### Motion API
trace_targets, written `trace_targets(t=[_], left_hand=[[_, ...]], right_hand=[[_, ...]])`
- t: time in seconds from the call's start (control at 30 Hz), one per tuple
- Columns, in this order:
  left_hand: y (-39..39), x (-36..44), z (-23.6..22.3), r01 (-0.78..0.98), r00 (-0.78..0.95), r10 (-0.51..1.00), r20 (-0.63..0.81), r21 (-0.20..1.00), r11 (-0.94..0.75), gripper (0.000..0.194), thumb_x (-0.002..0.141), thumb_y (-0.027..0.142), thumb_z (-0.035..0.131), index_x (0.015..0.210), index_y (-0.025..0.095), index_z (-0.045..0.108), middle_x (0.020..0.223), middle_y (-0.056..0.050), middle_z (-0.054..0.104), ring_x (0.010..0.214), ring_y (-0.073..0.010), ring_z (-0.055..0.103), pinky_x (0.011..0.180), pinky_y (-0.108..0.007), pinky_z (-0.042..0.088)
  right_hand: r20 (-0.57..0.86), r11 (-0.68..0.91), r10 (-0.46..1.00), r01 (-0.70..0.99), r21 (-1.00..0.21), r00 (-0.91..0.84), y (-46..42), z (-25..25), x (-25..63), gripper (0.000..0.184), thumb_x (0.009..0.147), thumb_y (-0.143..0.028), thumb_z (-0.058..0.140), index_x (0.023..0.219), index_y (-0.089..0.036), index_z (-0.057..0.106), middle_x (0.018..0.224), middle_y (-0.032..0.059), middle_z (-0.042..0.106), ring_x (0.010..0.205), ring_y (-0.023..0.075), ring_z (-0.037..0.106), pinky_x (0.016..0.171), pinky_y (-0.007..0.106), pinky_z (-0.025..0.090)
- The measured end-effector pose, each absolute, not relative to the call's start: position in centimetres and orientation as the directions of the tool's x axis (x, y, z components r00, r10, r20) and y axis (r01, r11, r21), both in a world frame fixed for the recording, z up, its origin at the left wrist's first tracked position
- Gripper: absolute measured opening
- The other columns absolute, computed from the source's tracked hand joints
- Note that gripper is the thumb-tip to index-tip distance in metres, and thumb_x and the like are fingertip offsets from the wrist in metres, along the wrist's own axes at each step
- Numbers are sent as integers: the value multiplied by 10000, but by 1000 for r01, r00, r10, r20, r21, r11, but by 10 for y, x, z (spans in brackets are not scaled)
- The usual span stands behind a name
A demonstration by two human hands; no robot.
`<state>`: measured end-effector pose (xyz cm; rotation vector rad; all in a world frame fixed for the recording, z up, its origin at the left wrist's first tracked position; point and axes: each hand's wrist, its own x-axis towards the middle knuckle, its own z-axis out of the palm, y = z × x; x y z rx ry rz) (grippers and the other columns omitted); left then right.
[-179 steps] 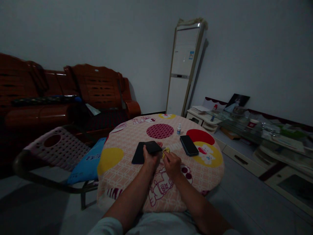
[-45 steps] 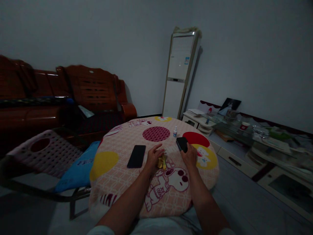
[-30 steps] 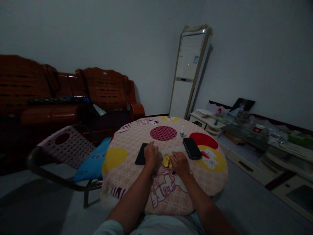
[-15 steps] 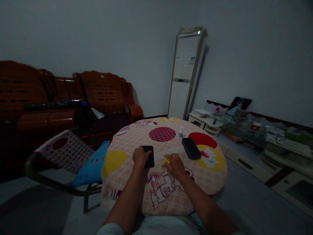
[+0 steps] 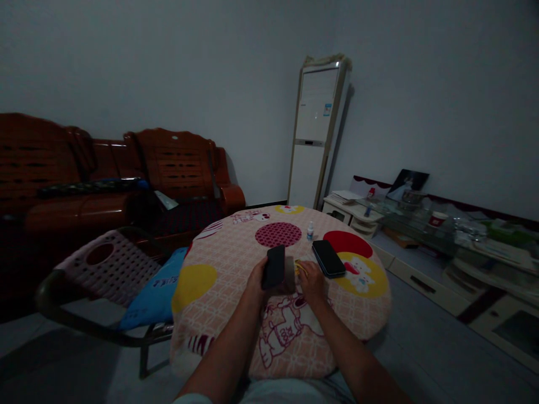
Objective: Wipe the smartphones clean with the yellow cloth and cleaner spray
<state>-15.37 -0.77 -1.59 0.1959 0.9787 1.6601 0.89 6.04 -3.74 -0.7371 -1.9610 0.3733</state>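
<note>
My left hand (image 5: 255, 280) grips a black smartphone (image 5: 274, 267), raised off the patterned tablecloth (image 5: 236, 252) and tilted. A grey-brown flap (image 5: 289, 275), which looks like the phone's cover, stands out along its right side. Close to that flap, my right hand (image 5: 313, 281) is closed on a small yellow cloth (image 5: 298, 266), mostly hidden by the fingers. A second dark phone (image 5: 328, 258) lies flat to the right of my right hand. Behind it stands a small white dropper bottle (image 5: 310, 232).
To the left is a woven chair (image 5: 109, 269) with a blue cushion (image 5: 154, 294). A wooden sofa (image 5: 172, 163) and a tall air conditioner (image 5: 314, 132) stand behind. On the right, a low cabinet (image 5: 415, 280) carries a paper cup (image 5: 438, 219) and clutter.
My left hand has lifted the phone from the tablecloth and moved it right, and the flap now shows beside it. My right hand has shifted slightly right with the yellow cloth.
</note>
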Motion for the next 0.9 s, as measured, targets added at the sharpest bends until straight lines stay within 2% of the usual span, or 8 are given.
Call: trace_targets(t=[0.07,0.2,0.33,0.43,0.53,0.67,0.77,0.9], left_hand=[[-9,-146,-11,-789,-318,897,-308,611,-70,318,859,368,491,978,119,651,719,-74,695,607,-204,656,634,-352,542],[-14,-134,-5,-870,-231,955,-189,480,-115,547,920,480,302,1115,76,616,966,-158,702,882,-267,679,841,-447,514],[-14,-126,-6,-860,-194,973,-122,499,-109,638,887,595,320,1169,93,595,1072,-182,675,1007,-292,640,906,-475,473],[-10,-125,-9,-832,-218,964,-154,546,-101,623,868,632,355,1104,123,628,1004,-155,689,938,-274,654,873,-439,489],[-6,-126,-12,-834,-220,954,-204,547,-75,581,877,628,356,956,138,656,833,-112,694,750,-226,664,768,-373,519],[-4,-127,-16,-833,-233,946,-228,549,-73,572,882,636,348,902,150,647,739,-79,674,638,-187,641,679,-322,515],[-6,-125,-17,-811,-201,958,-204,584,-46,579,866,660,364,909,156,647,728,-62,666,620,-172,633,653,-294,501],[-10,-114,-13,-756,-75,975,-211,649,82,646,807,735,383,935,161,652,748,-62,673,677,-193,653,656,-290,497]], right_hand=[[692,762,646,333,-556,-323,63,-39,10,338,836,-133,431,1042,-182,696,955,87,669,922,208,587,837,338,474],[686,751,659,329,-573,-309,65,-39,11,316,852,-163,445,1046,-163,694,964,97,672,920,209,593,838,340,482],[707,756,651,325,-568,-278,59,-33,12,335,874,-167,419,1084,-162,681,1004,108,671,957,214,593,874,359,479],[746,813,580,292,-504,-327,49,-28,10,350,888,-153,414,1141,-187,654,1048,105,664,994,220,581,885,383,479],[766,904,427,206,-375,-480,36,-27,6,325,889,-137,450,1136,-217,645,1050,91,661,992,218,577,891,401,482],[680,964,263,161,-211,-684,24,-27,1,290,900,-148,466,1132,-222,624,1095,91,638,1035,228,552,977,449,431],[655,959,283,206,-193,-701,25,-27,0,305,912,-132,424,1140,-201,615,1133,108,618,1047,236,522,928,418,459],[711,931,358,287,-225,-605,37,-28,1,333,913,-111,391,1157,-157,612,1171,128,603,1043,240,499,920,399,458]])
